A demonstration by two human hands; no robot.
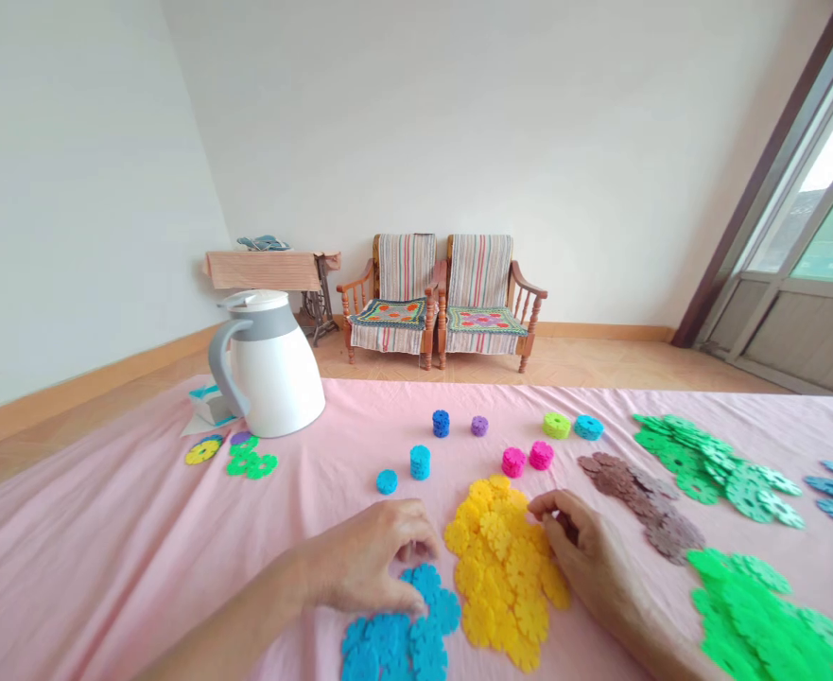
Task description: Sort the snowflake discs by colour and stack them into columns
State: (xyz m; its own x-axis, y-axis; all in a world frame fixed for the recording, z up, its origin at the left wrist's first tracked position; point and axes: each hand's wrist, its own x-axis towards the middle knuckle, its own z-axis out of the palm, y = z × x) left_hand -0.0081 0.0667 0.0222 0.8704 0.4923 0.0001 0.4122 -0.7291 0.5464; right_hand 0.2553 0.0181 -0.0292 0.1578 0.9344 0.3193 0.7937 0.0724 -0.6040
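My left hand (380,553) hovers over a pile of blue flower-shaped plastic discs (388,648). Its thumb and curled fingers are apart, with nothing visible between them. At the right edge of a large heap of yellow flower discs (501,577) is my right hand (590,553), fingers bent and a small gap between thumb and forefinger; I see no disc in it. Just beyond my hands are a short blue stack (387,482), a taller light-blue stack (420,462) and two pink stacks (513,462).
Farther back are dark-blue (441,424), purple (479,427), lime (556,426) and turquoise stacks (588,428). Brown discs (635,501) and green piles (763,615) lie to the right. A white jug (274,378) stands at the left on the pink cloth (139,549).
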